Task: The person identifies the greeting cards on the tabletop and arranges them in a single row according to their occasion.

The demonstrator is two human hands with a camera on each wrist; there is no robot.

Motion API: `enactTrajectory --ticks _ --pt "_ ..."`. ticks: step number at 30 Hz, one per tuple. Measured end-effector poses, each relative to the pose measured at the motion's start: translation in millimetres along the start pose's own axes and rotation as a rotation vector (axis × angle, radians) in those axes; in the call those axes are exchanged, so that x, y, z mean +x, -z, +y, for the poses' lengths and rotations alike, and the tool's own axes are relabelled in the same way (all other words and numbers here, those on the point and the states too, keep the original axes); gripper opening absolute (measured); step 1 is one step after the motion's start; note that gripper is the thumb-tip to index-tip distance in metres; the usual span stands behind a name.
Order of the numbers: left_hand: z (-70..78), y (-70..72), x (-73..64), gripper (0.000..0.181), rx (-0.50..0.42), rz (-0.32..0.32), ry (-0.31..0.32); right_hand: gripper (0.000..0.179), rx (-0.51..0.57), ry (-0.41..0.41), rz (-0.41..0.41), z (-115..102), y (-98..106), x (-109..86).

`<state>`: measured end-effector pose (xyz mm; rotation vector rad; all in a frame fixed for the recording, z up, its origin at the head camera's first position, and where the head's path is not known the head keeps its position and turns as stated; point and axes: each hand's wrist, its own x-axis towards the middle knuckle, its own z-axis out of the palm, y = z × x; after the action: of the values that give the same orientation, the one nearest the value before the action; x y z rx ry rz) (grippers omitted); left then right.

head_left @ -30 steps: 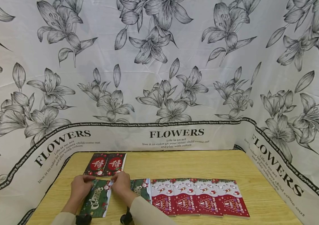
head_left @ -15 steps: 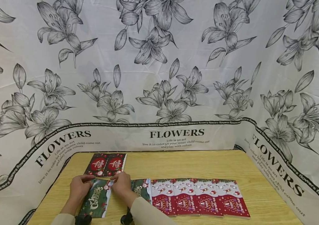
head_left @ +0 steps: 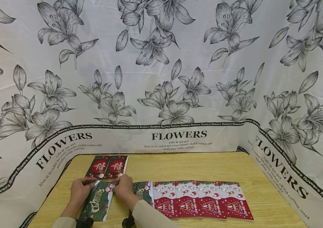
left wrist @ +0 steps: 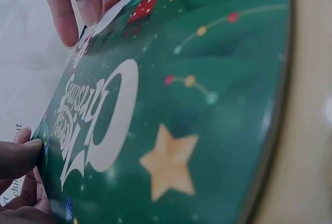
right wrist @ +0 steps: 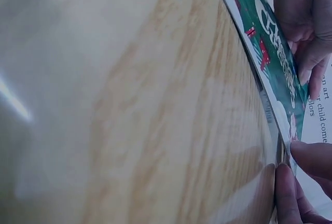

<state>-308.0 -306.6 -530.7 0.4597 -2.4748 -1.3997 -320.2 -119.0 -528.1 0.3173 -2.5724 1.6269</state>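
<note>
A green Christmas card (head_left: 97,202) with pale lettering and a wavy white right edge is between my two hands at the table's left front. My left hand (head_left: 81,191) pinches its upper left corner, the thumb (left wrist: 23,156) on the printed face in the left wrist view. At the upper right corner my right hand (head_left: 124,190) pinches it between thumb (right wrist: 311,156) and fingers. The right wrist view shows the card tilted, its white edge over the wood. A second green card (head_left: 144,191) lies to the right, partly hidden by my right hand and sleeve.
Several red-and-white Christmas cards (head_left: 188,202) lie in an overlapping row to the right on the wooden table (head_left: 195,166). Two dark cards with red circles (head_left: 117,166) lie behind my hands. Flower-printed cloth (head_left: 175,95) walls in the back and sides.
</note>
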Motion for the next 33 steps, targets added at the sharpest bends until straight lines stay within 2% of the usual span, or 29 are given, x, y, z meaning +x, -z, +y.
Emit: enactTrajectory --ticks 8,19,29,33 --pt "-1.1 -0.1 0.1 0.024 -0.004 -0.020 0.041 0.026 -0.018 0.010 0.036 1.6 -3.8 -2.5" --pt "-4.2 -2.3 2.7 0.024 -0.007 0.008 0.048 0.025 0.113 -0.005 0.049 3.5 -7.5 0.8" --pt "-3.5 -3.0 1.5 0.024 -0.026 0.009 0.051 0.025 0.196 -0.080 0.065 1.4 -6.5 2.0" --pt "-1.2 -1.8 -0.2 0.024 -0.035 -0.006 0.035 0.026 0.225 -0.078 0.084 3.6 -4.8 2.8"
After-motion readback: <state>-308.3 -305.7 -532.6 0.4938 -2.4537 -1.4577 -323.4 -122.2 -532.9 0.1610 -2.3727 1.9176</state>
